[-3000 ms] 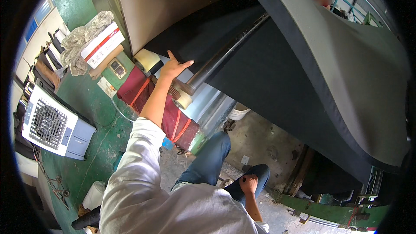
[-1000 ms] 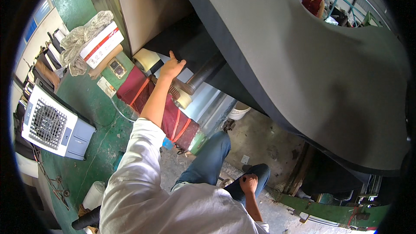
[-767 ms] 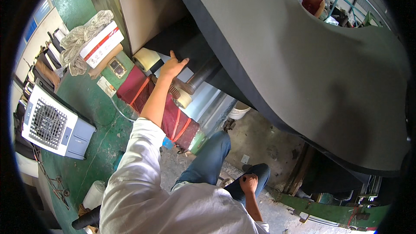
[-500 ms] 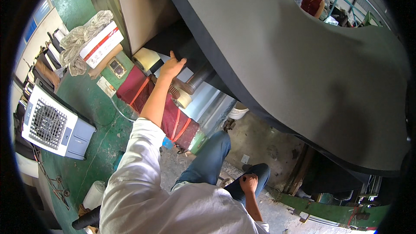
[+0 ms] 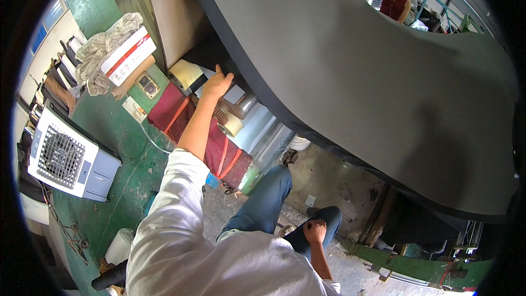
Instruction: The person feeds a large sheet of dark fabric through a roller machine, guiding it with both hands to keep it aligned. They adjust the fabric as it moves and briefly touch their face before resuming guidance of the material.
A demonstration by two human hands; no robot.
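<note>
My left hand [image 5: 218, 84] reaches forward over the rollers of a machine, its thumb and a finger apart. It lies against or just above the black sheet [image 5: 211, 49] there; contact is unclear. Close by are a cream roll [image 5: 186, 72], a metal shaft end [image 5: 235, 108] and a smaller cream roll [image 5: 232, 126]. A wide grey sheet with a dark edge [image 5: 350, 71] hangs in a broad curve to the right of this hand. On my right knee rests my right hand [image 5: 314, 232], fingers curled closed, with a small dark spot showing at them.
A maroon cloth cover [image 5: 170, 111] tied with red cord lies under my left forearm. At left stand an air cooler [image 5: 71, 156] and a white box [image 5: 129, 57] beside bundled netting. A white bucket [image 5: 299, 142] shows partly below the sheet. Another person [image 5: 393, 5] is at far right.
The grey sheet's edge has swung left toward my left hand, covering more of the black sheet and the bucket. My hands have hardly moved.
</note>
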